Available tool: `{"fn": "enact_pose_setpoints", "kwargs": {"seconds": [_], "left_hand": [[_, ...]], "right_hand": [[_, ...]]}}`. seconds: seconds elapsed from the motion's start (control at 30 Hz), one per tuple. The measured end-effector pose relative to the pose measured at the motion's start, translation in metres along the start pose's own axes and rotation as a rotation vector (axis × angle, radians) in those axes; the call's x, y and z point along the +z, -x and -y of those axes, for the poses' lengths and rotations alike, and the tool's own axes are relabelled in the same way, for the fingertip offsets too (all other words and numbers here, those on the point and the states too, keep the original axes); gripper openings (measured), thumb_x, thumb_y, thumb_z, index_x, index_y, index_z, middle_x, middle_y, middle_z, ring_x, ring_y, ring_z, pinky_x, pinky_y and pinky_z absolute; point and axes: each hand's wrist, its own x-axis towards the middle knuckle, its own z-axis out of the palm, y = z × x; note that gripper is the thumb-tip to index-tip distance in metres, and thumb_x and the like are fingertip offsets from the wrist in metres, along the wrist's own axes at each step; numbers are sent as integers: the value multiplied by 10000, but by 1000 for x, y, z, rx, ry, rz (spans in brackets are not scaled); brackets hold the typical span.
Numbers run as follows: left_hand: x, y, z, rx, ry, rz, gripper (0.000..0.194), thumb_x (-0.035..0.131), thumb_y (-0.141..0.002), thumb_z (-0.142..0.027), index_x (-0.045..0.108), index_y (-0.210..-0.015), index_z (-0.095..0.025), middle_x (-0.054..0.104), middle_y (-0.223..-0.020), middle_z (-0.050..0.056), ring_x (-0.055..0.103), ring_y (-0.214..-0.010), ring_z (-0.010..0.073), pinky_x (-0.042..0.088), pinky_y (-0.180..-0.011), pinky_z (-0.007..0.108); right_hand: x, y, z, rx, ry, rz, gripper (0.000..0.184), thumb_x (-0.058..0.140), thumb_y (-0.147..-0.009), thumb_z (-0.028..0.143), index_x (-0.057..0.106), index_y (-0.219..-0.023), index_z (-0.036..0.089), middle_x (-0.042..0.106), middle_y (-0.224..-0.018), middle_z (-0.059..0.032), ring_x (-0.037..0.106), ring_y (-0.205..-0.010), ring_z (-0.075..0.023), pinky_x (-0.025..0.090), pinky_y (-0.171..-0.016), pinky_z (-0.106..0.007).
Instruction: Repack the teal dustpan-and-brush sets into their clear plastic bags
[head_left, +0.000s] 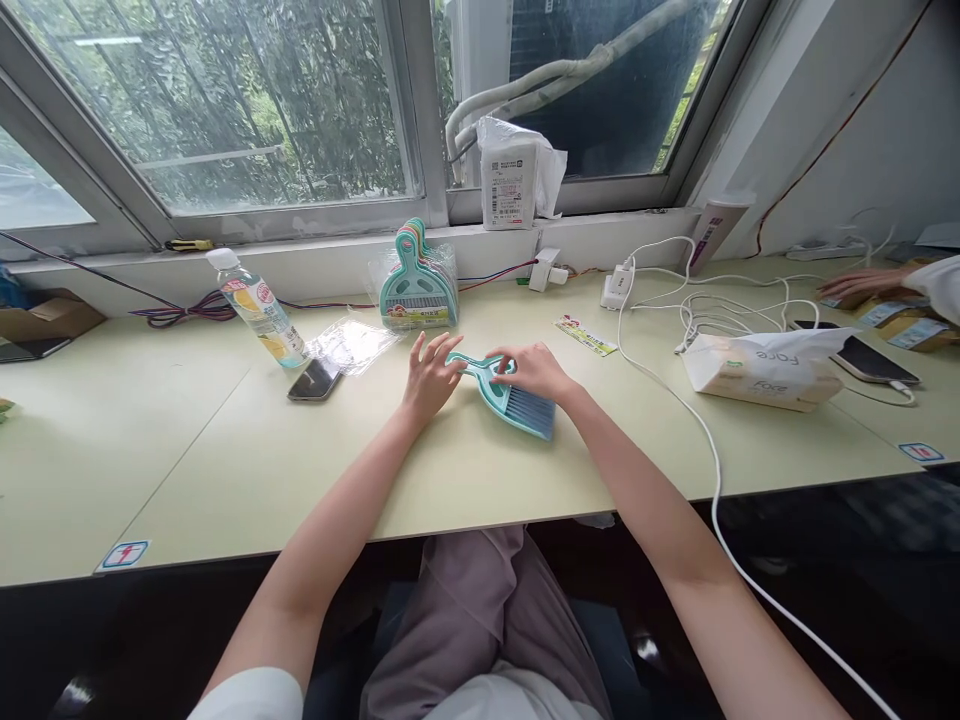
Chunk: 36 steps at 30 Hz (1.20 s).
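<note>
A small teal dustpan with a matching hand brush nested in it lies on the table in front of me, its bristles toward the right. My left hand is at the handle end, thumb and forefinger closed on the dustpan's handle while the other fingers stay raised. From above, my right hand pinches the brush near its neck; the fingers partly cover the grip. Just behind, a stack of similar dustpan sets stands upright in clear wrapping. A printed card strip lies beyond my right hand.
Left of my hands are a clear plastic bag, a phone and a drink bottle. A tissue pack and white cables lie to the right. Another person's hand touches packets at far right.
</note>
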Motion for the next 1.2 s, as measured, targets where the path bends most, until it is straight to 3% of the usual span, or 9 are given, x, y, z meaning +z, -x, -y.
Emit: {"fn": "enact_pose_setpoints", "kwargs": {"seconds": [0.17, 0.43, 0.57, 0.63, 0.73, 0.83, 1.0, 1.1, 1.2], "left_hand": [[2, 1, 4, 23, -10, -17, 174, 525, -878, -188, 680, -894, -266, 550, -1374, 16, 427, -1338, 246, 148, -1190, 576], [1, 0, 3, -90, 34, -25, 113, 582, -846, -244, 679, -897, -267, 573, -1320, 33, 454, -1290, 279, 126, -1188, 566], [-5, -3, -1, -344, 62, -198, 245, 553, -878, -354, 626, -1081, -239, 541, -1312, 95, 440, -1283, 301, 213, -1150, 542], [-5, -6, -3, -507, 228, -203, 307, 479, -913, -413, 604, -1106, -210, 573, -1244, 119, 506, -1206, 286, 360, -1066, 490], [0, -9, -10, -619, 752, 67, 439, 277, -970, -439, 576, -1160, -178, 641, -1131, 111, 614, -1021, 218, 493, -896, 387], [3, -8, -27, -620, 1143, 279, 487, 393, -927, -488, 495, -1294, -185, 615, -1231, 107, 599, -1079, 221, 499, -865, 340], [-2, -4, -43, -684, 1336, 292, 625, 672, -755, -439, 495, -1299, -186, 600, -1252, 106, 572, -1128, 272, 504, -815, 323], [-3, -4, -35, -804, 1375, 259, 601, 705, -719, -386, 533, -1272, -222, 644, -1172, 79, 627, -1020, 247, 510, -705, 280], [2, -5, -21, -953, 1404, 166, 604, 747, -678, -343, 566, -1239, -211, 676, -1102, 87, 666, -881, 218, 513, -647, 271]], "right_hand": [[-3, 2, 3, -15, -59, 20, 480, 720, -769, 425, 596, -1218, 310, 746, -867, 50, 663, -877, -183, 380, -781, -284], [5, 0, 0, 4, -122, 36, 664, 709, -771, 382, 416, -1360, 288, 743, -866, 36, 669, -869, -197, 394, -707, -273], [8, -3, -2, 58, -177, -116, 681, 707, -757, 380, 371, -1334, 250, 737, -864, 25, 658, -814, -199, 395, -687, -281], [9, -4, -4, 105, -200, -221, 640, 695, -760, 380, 376, -1296, 235, 729, -850, 19, 653, -795, -200, 397, -684, -286], [10, -6, -5, 149, -230, -331, 565, 671, -768, 385, 389, -1233, 231, 713, -817, 20, 648, -767, -196, 398, -667, -283], [13, -6, -5, 134, -225, -361, 527, 664, -765, 397, 399, -1193, 238, 694, -778, 34, 642, -719, -192, 397, -643, -277], [17, -6, -2, 72, -220, -348, 482, 647, -783, 358, 422, -1195, 249, 679, -734, 49, 628, -681, -186, 397, -631, -269], [13, -6, -3, 48, -257, -367, 380, 541, -858, 324, 435, -1214, 247, 692, -771, 30, 623, -661, -174, 420, -654, -272], [3, -8, -18, 134, -210, -503, 306, 428, -907, 280, 461, -1206, 223, 706, -881, -23, 639, -778, -183, 447, -771, -303]]}}
